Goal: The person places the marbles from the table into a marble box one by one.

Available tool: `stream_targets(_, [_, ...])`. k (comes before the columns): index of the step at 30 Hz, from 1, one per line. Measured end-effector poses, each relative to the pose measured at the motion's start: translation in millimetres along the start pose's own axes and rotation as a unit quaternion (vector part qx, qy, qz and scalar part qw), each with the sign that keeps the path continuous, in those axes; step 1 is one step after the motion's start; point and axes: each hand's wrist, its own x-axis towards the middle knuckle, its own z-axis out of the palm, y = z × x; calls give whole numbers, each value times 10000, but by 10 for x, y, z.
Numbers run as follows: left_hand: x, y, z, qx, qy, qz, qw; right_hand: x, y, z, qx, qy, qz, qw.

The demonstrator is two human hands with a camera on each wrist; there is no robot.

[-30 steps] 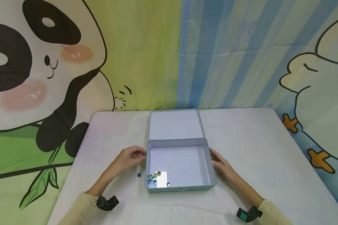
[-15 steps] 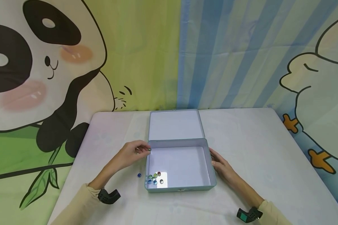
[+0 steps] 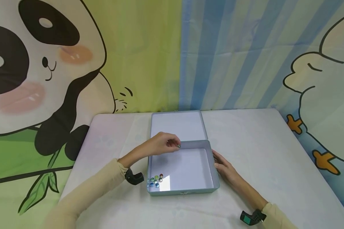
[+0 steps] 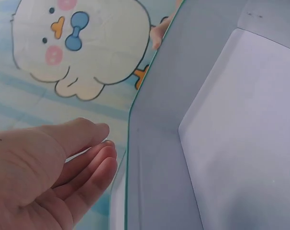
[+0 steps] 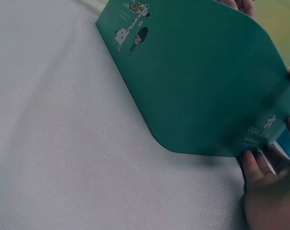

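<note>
The left hand [image 3: 164, 143] hovered over the far part of a shallow box, its thumb and fingers drawn narrow round a small dark marble [image 3: 179, 146] that showed at the fingertips. The marble was above the box's far wall, left of the right corner. In the left wrist view the fingertips stood close together beside the box rim [image 4: 128, 143], though the marble could not be made out there.

The right hand [image 3: 226, 170] rested against the outside of the box's right wall, fingers spread and touching it in the right wrist view.

The box [image 3: 195, 191] sat on a white-covered table [image 3: 252, 136], its lid [image 3: 176, 124] folded back on the far side, partly behind the left hand. Several glass marbles [image 3: 157, 185], among them blue, green and reddish ones, lay clustered in the near left corner, beside a bright patch of reflected light. The outer wall was green, with a giraffe drawing [image 5: 128, 31] and a metal clasp [image 5: 135, 6] on it.

Both arms wore pale sleeves [image 3: 91, 184]. Farther back hung a patterned backdrop [image 3: 143, 63], with a panda [image 3: 70, 98] on the left and a white bird [image 3: 326, 108] on the right
</note>
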Motion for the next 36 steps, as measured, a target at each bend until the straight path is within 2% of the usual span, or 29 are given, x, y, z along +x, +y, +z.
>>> stream_targets(5, [301, 112, 132, 95, -601, 124, 9981, 4, -34, 7, -118, -18, 93, 9999])
stream_targets(10, [533, 191, 346, 161, -1195, 204, 9925, 6, -38, 11, -58, -135, 65, 9999])
stream_targets(17, [762, 144, 655, 565, -1614, 349, 9847, 21, -17, 4, -39, -173, -10, 9998])
stream_targets(23, [818, 74, 775, 727, -1721, 255, 9821, 23, -6, 2, -41, -187, 14, 9998])
stream_targets(31, [827, -101, 898, 855, -1583, 279, 9833, 17, -2, 5, -142, -116, 58, 9998])
stream_targets(36, [830, -133, 929, 778, -1513, 225, 9852, 18, 1, -9, -134, -146, 33, 9998])
